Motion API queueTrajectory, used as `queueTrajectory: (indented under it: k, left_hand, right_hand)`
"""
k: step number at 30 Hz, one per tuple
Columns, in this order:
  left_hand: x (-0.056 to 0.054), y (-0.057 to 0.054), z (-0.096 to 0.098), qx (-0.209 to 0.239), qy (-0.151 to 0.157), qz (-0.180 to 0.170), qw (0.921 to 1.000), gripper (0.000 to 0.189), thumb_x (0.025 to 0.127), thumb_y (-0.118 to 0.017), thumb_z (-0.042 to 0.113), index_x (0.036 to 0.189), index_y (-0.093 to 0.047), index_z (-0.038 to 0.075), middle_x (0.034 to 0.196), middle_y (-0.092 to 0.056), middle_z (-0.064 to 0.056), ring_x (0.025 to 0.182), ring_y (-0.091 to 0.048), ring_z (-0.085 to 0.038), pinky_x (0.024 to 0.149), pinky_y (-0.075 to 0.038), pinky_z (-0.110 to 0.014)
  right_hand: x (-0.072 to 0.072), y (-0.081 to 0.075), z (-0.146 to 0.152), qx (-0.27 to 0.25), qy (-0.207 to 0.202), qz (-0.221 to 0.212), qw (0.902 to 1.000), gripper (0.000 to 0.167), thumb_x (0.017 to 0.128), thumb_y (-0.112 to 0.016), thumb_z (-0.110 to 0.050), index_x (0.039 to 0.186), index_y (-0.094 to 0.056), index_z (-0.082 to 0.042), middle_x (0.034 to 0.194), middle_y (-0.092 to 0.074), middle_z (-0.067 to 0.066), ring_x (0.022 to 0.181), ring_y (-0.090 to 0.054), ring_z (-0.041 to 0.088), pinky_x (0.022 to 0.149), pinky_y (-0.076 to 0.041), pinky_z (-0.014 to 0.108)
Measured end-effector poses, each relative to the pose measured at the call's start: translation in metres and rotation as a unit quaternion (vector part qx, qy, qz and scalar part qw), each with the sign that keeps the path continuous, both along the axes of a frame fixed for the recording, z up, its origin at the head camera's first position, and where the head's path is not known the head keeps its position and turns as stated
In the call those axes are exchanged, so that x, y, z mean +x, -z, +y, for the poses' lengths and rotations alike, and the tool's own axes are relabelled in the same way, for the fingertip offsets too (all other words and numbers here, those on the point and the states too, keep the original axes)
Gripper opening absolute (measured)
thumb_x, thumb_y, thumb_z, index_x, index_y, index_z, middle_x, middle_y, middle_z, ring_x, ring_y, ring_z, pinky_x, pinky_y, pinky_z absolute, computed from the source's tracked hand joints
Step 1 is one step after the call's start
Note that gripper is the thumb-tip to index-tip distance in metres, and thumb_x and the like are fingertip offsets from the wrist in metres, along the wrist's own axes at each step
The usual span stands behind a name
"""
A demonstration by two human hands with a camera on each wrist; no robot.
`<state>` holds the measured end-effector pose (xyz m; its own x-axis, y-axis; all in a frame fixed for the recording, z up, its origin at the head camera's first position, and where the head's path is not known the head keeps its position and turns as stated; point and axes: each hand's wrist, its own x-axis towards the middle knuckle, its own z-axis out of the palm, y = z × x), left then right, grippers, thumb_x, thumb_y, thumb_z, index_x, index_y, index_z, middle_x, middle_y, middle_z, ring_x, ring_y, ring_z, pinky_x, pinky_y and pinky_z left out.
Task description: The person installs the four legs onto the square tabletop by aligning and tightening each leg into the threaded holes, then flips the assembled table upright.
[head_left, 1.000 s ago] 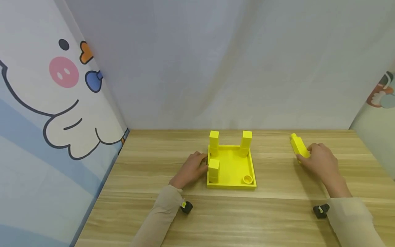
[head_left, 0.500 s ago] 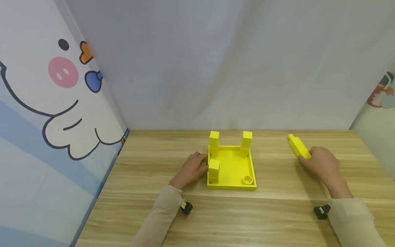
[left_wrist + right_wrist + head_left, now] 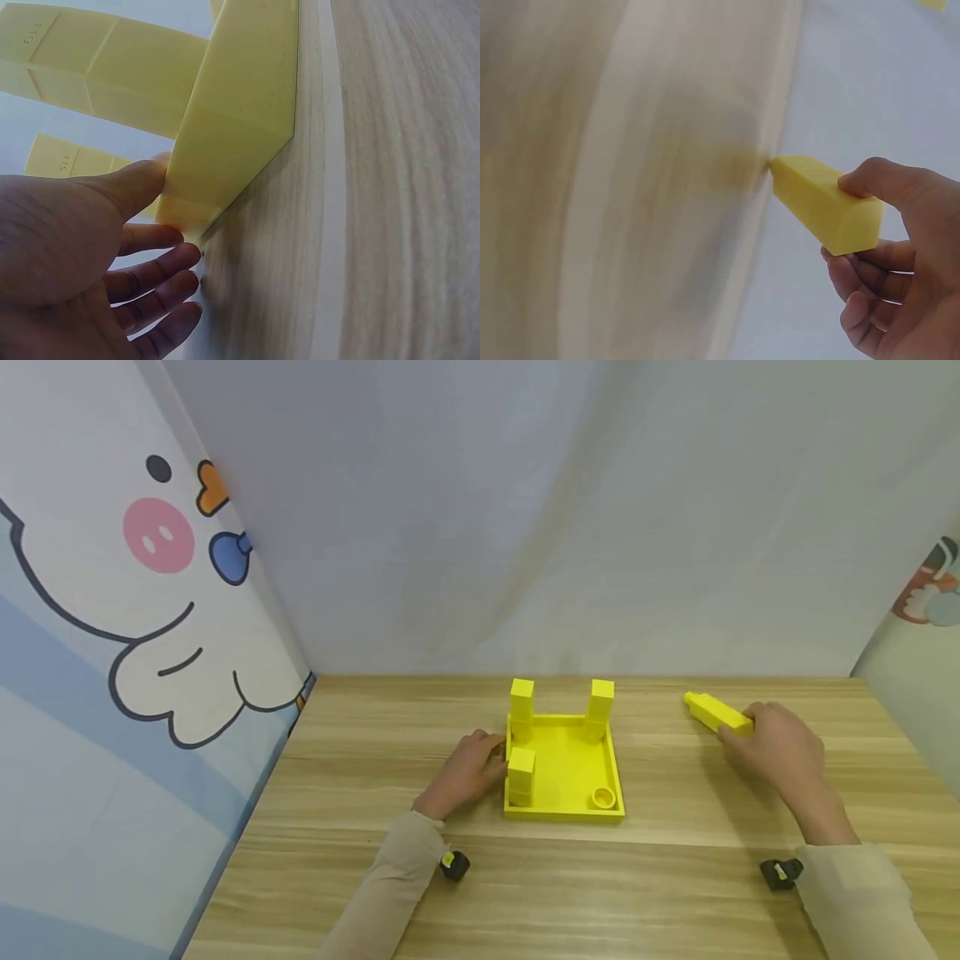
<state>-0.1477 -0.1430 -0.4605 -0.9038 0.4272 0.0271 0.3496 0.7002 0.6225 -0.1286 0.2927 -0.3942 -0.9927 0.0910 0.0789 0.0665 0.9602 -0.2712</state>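
Observation:
A square yellow tray (image 3: 562, 816) lies on the table with yellow posts (image 3: 522, 697) standing upright at three of its corners. Its near right corner has a round socket (image 3: 603, 798). My left hand (image 3: 463, 774) rests against the tray's left side; in the left wrist view thumb and forefinger touch its wall, the other fingers loosely extended. Far to the right, my right hand (image 3: 780, 750) pinches one end of a yellow square post (image 3: 708, 710) between thumb and fingers. This post slants to the far left, its narrow peg end pointing away from the hand.
The wooden table (image 3: 420, 893) meets a pale cloth wall (image 3: 555, 527) at its far edge. A cartoon-printed panel (image 3: 217, 693) borders the left side. Small black cameras (image 3: 453, 865) sit at both wrists.
My right hand has turned the post, so its peg end swings to the left and it lies more level across the head view. The left hand and tray stay in place.

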Motion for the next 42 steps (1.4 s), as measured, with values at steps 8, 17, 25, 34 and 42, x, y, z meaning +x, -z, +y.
queueTrajectory:
  k: [8, 17, 25, 34, 42]
  left_hand:
    - [0.000, 0.001, 0.000, -0.002, 0.004, 0.009, 0.9999, 0.044, 0.102, -0.061, 0.024, 0.141, -0.058, 0.003, 0.124, -0.063, -0.018, 0.112, -0.057, -0.032, 0.099, -0.050, -0.046]
    - [0.000, 0.001, 0.000, -0.001, 0.006, 0.010, 0.9999, 0.044, 0.103, -0.060, 0.025, 0.141, -0.058, 0.004, 0.123, -0.062, -0.017, 0.111, -0.056, -0.031, 0.098, -0.050, -0.046]
    - [0.001, 0.000, 0.000, 0.001, 0.006, 0.006, 1.0000, 0.045, 0.102, -0.061, 0.024, 0.141, -0.058, 0.003, 0.123, -0.062, -0.017, 0.111, -0.056, -0.031, 0.098, -0.049, -0.046]
    - [0.000, 0.000, 0.000, 0.000, 0.005, 0.006, 1.0000, 0.046, 0.102, -0.061, 0.024, 0.142, -0.057, 0.002, 0.123, -0.062, -0.018, 0.111, -0.056, -0.031, 0.098, -0.050, -0.046]
    - [0.001, -0.001, 0.000, -0.001, 0.004, 0.005, 1.0000, 0.045, 0.102, -0.061, 0.023, 0.142, -0.057, 0.002, 0.124, -0.062, -0.018, 0.112, -0.056, -0.032, 0.099, -0.050, -0.046]
  right_hand:
    - [-0.002, -0.012, -0.014, 0.000, -0.016, 0.028, 0.9995, 0.055, 0.092, -0.062, -0.041, 0.117, -0.064, 0.009, 0.091, -0.062, 0.017, 0.070, -0.050, 0.023, 0.051, -0.033, 0.029]
    - [-0.003, -0.025, -0.031, -0.007, -0.036, 0.024, 0.9990, 0.052, 0.095, -0.062, -0.042, 0.109, -0.064, 0.007, 0.085, -0.061, 0.016, 0.067, -0.050, 0.023, 0.050, -0.035, 0.028]
    - [-0.003, -0.033, -0.053, -0.010, -0.066, 0.030, 0.9973, 0.048, 0.095, -0.064, -0.042, 0.109, -0.067, 0.004, 0.105, -0.068, 0.026, 0.085, -0.065, 0.034, 0.055, -0.044, 0.030]
    - [-0.001, -0.040, -0.075, -0.013, -0.092, 0.032, 0.9952, 0.036, 0.094, -0.066, -0.042, 0.096, -0.067, -0.006, 0.103, -0.070, 0.021, 0.087, -0.065, 0.032, 0.057, -0.046, 0.032]
    - [0.002, -0.048, -0.092, -0.005, -0.121, 0.031, 0.9921, 0.033, 0.094, -0.065, -0.042, 0.095, -0.069, -0.009, 0.102, -0.070, 0.018, 0.088, -0.065, 0.030, 0.057, -0.046, 0.032]
